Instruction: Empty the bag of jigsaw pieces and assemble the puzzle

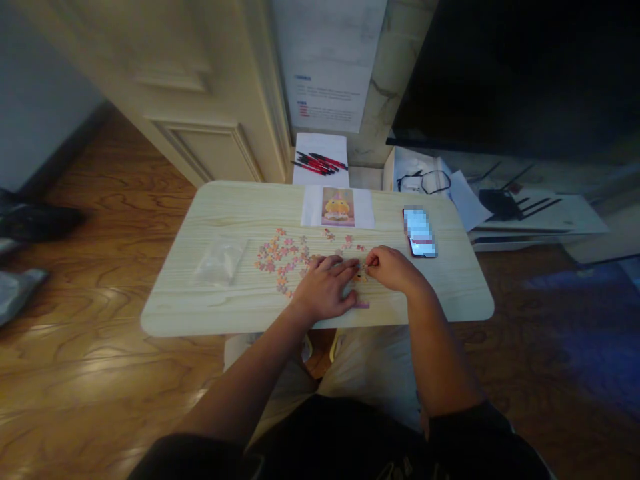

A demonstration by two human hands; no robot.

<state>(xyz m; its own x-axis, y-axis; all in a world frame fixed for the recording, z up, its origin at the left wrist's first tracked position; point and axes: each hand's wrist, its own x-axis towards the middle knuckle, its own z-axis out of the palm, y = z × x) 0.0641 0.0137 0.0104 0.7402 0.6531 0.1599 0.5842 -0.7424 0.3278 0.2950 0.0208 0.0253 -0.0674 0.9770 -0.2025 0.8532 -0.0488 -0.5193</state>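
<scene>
My left hand (326,288) lies flat on the table with its fingers stretched to the right, over part of a puzzle whose joined pieces (363,305) show at its lower right edge. Close by, my right hand (393,267) has thumb and forefinger pinched together at the puzzle's right side. A small puzzle piece seems to be between those fingertips, though it is mostly hidden. Loose jigsaw pieces (286,252) in pink and orange are spread left of my left hand, and a few more lie above both hands. A printed picture of a yellow figure (339,207) rests at the table's far edge.
A clear plastic bag (220,261) lies on the table's left part. On the right is a phone (420,231) with a lit screen. Beyond the table (175,293) are red and black pens (320,163), glasses (425,181) on a white box, and a black router (500,203).
</scene>
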